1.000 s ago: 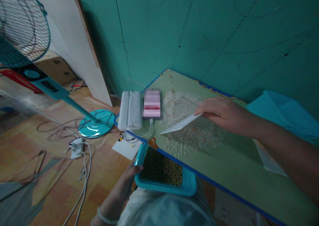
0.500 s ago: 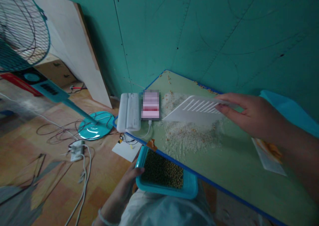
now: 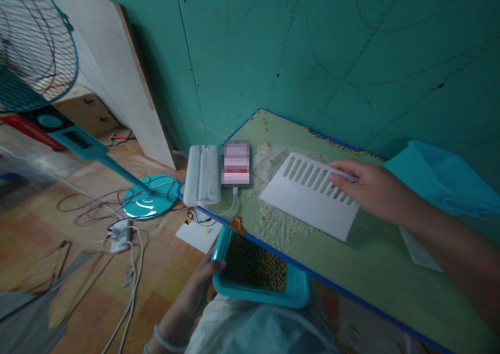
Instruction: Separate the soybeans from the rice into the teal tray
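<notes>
Swung toward the desk's near edge, the scraper my right hand pinched risked overshooting, spilling grit past the tub.

Place: 1 indoor room. On my remote feed it reads as a makeshift workroom or a plainly fitted home room; I cannot tell which.
Wall: green, board-like, with seams, dark spots and scribbled lines left bare.
Panel: 1, large, pale, standing on a slant near the wall.
Floor: wood-toned, patchy covering.
Standing fan: 1, household type, turquoise base.
Power strip: 1, lying on the floor.
Cardboard box: 1, behind the fan, as I see it.
Table: 1, green top, blue edging, set at the wall.
</notes>
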The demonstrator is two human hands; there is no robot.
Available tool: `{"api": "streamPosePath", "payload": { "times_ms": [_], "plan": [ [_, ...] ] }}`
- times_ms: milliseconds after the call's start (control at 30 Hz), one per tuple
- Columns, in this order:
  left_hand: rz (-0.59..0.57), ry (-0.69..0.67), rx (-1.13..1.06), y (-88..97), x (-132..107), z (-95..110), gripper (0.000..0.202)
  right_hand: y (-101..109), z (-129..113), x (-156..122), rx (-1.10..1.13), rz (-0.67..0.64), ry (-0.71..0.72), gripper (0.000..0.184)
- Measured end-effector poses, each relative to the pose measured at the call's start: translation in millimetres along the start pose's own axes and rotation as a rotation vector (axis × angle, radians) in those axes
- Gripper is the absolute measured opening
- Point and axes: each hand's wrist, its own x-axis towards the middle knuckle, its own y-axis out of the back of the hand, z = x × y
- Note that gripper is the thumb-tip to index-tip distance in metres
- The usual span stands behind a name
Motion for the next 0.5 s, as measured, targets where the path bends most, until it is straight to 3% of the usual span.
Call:
{"api": "streamPosePath", "payload": {
  "times_ms": [500],
  "plan": [
    [-0.012,0.012,0.006,2.4,3.7,0.3,0.07,-5.8,-3.6,7.5,-0.086,0.019,0.045,0.024]
  ]
}}
